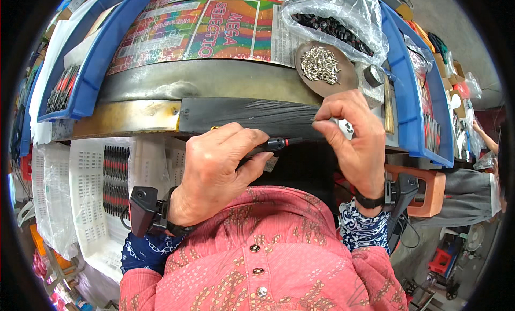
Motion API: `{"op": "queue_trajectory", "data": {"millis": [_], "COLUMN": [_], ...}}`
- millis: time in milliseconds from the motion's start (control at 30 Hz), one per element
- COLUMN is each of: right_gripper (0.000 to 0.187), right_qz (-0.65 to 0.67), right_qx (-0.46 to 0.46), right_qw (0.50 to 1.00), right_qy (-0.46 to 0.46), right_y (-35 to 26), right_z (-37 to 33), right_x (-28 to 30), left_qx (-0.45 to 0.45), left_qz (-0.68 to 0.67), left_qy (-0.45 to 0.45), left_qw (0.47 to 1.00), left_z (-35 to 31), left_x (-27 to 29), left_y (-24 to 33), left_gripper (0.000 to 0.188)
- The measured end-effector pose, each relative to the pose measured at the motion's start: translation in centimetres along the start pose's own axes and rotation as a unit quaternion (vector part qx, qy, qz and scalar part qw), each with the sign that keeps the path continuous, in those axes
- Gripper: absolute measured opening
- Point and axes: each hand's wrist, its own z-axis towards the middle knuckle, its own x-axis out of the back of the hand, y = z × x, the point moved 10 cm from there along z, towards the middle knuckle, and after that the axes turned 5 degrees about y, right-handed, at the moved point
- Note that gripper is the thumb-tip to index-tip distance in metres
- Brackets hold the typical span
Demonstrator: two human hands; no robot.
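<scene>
My left hand (pixel 222 161) is closed around a slim black handle-shaped piece (pixel 275 144). Its rounded end, with a small red part and a thin dark tip, points right past my fingers. To the right, my right hand (pixel 351 134) is raised with thumb and forefinger pinched together near that tip. Whatever the pinch holds is too small to name. Beyond this hand, a round brown dish (pixel 303 56) bears a heap of small silvery metal pins (pixel 320 64). Both hands are in front of the bench's black-wrapped front edge (pixel 241 113).
Blue bins with slim black-and-red pieces stand left (pixel 88 91) and right (pixel 410 96). A clear bag (pixel 343 5) of black parts lies behind the dish. Below left, a white crate (pixel 88 203) holds rows of black-and-red pieces (pixel 116 177). Another person's arm (pixel 485 136) shows far right.
</scene>
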Motion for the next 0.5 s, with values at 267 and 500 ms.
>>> {"op": "queue_trajectory", "data": {"millis": [267,500], "right_gripper": [0.014,0.015], "right_qz": [0.018,0.054], "right_qx": [0.063,0.060], "right_qw": [0.998,0.996], "right_qy": [-0.012,-0.036], "right_y": [-3.6,-4.0], "right_z": [-0.9,-1.1], "right_x": [-1.9,-2.9], "left_qx": [-0.060,-0.084], "left_qz": [0.048,0.044], "left_qy": [0.000,0.008], "left_qw": [0.997,0.995], "left_z": [-0.5,-0.8], "left_x": [-0.7,-1.0], "left_y": [1.8,2.1], "left_gripper": [0.029,0.024]}}
